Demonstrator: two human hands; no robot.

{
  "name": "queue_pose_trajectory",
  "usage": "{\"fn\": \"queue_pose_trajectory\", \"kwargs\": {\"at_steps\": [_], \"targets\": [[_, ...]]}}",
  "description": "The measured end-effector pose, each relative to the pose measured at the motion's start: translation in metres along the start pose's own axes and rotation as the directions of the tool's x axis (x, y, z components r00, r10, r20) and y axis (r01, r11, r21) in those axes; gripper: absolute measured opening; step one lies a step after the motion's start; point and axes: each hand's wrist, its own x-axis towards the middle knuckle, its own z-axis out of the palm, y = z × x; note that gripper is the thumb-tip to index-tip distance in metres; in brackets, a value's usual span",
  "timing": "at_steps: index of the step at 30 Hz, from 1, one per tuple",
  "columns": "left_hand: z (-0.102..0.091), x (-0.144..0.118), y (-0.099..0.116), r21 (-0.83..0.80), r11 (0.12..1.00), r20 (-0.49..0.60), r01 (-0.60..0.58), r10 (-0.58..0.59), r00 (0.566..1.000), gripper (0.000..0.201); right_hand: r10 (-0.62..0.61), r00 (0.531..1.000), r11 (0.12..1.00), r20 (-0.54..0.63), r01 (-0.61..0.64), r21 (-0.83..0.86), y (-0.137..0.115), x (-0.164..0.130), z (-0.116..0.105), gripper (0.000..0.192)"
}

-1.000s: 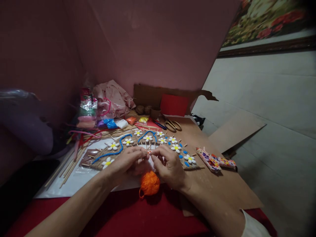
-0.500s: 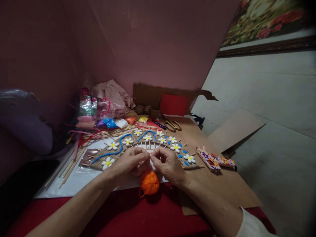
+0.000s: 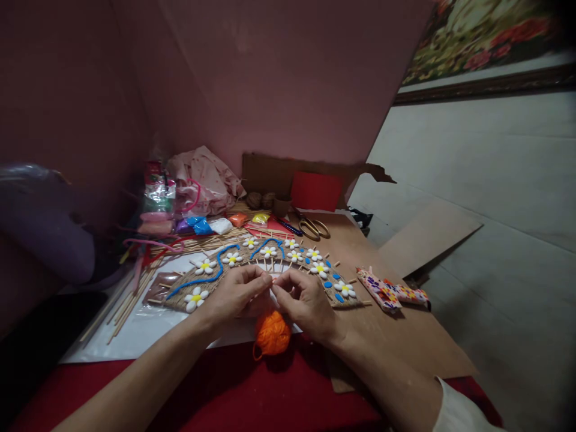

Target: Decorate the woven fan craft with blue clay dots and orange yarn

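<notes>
My left hand point(image 3: 236, 294) and my right hand point(image 3: 306, 303) meet at the middle, thumbs and fingers pinched close together. A bit of orange yarn point(image 3: 273, 280) shows between the fingertips; the rest of it is hidden by the fingers. Just below them lies an orange yarn ball point(image 3: 273, 335), with a loose loop at its left side, near the table's front. Behind the hands spreads an arched, twine-wrapped piece point(image 3: 211, 287) with short sticks poking out. It bears white daisies with yellow centres point(image 3: 320, 269), blue wavy lines and blue ovals.
Scissors point(image 3: 314, 228) and bagged coloured clay point(image 3: 200, 225) lie behind the arch. Thin wooden sticks point(image 3: 123, 312) are on the left, over white sheeting. A glue gun with a flowered cover point(image 3: 382, 292) rests on brown cardboard point(image 3: 405, 336) at right. A red cloth point(image 3: 252, 390) covers the table's front.
Both hands stay at the same spot, still pinched, with the fingertips shifting very slightly closer together. The yarn ball and the arched piece stay put.
</notes>
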Motion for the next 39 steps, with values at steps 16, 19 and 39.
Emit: {"fn": "queue_pose_trajectory", "kwargs": {"at_steps": [16,19,39], "targets": [[0.0023,0.0012,0.0018,0.060,0.998,-0.098,0.014,-0.008,0.995,0.020,-0.095,0.995,0.988,-0.031,0.090,-0.123,-0.0013,-0.0005,-0.0019,0.010],[0.0049,0.0012,0.0030,0.130,0.992,-0.125,0.006,0.010,0.992,0.017,-0.194,0.979,0.972,-0.068,0.183,-0.150,-0.0012,-0.0001,-0.0025,0.008],[0.0061,-0.0012,0.0059,0.302,0.948,-0.110,-0.102,0.141,0.984,0.023,0.058,0.998,0.993,0.028,-0.060,0.101,0.0023,-0.0018,0.0012,0.011]]}}
